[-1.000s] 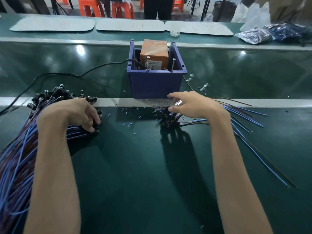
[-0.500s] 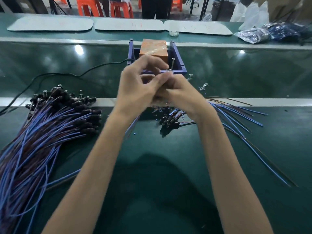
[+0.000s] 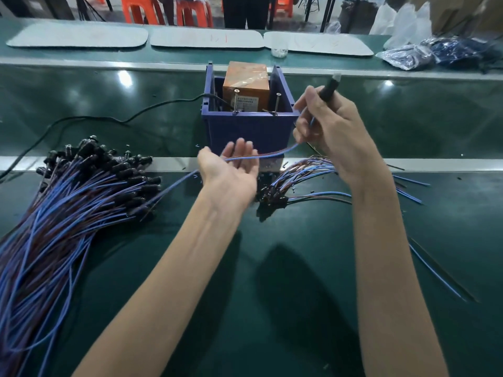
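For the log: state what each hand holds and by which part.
Right hand grips the thin blue wire at its black plug end; open left hand merely supports it.

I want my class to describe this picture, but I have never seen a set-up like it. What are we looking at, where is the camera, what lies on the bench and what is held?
There is no machine here: these are a person's two bare hands, filmed by one wide-angle camera worn on the head, looking forward and down. The right hand grips a lead by its black plug end, pale tip upward. The lead's blue wire runs down across the left hand, which lies open, palm up. On the green bench a large pile of similar leads lies at the left and a smaller pile near the right wrist. Behind the hands stands a blue box holding an orange block, with a black cable running to it.
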`<action>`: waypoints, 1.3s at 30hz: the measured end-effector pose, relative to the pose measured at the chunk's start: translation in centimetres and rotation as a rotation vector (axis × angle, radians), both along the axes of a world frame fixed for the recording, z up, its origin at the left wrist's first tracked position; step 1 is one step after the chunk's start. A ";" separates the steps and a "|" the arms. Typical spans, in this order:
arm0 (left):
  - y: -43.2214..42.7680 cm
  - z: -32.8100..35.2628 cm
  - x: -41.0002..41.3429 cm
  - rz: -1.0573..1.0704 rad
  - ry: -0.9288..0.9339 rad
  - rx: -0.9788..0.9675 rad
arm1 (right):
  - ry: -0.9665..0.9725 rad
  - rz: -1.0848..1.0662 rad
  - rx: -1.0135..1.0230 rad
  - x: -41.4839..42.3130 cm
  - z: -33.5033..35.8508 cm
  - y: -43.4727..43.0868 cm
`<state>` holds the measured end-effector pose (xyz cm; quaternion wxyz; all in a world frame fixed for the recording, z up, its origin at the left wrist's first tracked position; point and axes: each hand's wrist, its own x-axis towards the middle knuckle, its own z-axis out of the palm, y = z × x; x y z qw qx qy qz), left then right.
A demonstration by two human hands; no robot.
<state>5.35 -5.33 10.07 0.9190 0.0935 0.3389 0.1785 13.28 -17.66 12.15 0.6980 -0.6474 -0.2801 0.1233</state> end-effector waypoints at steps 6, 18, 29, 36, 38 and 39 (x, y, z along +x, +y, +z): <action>0.7 0.3 -0.2 0.128 -0.063 0.078 | -0.004 0.047 -0.179 -0.1 -0.1 -0.3; 1.6 0.5 -0.1 0.250 -0.043 0.166 | -0.031 0.039 -0.322 -0.4 -0.1 -0.1; 0.8 0.6 -0.3 -0.149 -0.133 0.643 | 0.010 -0.440 -0.246 -0.1 -0.4 1.0; 0.1 0.5 -0.5 -0.549 -0.110 1.043 | 0.079 -0.349 -0.073 -0.3 0.1 1.1; 0.2 0.5 -0.7 -0.620 -0.112 1.144 | 0.070 -0.272 -0.050 -0.7 0.1 1.4; 0.2 0.5 -0.8 -0.650 -0.121 1.175 | 0.066 -0.242 -0.044 -0.9 0.2 1.6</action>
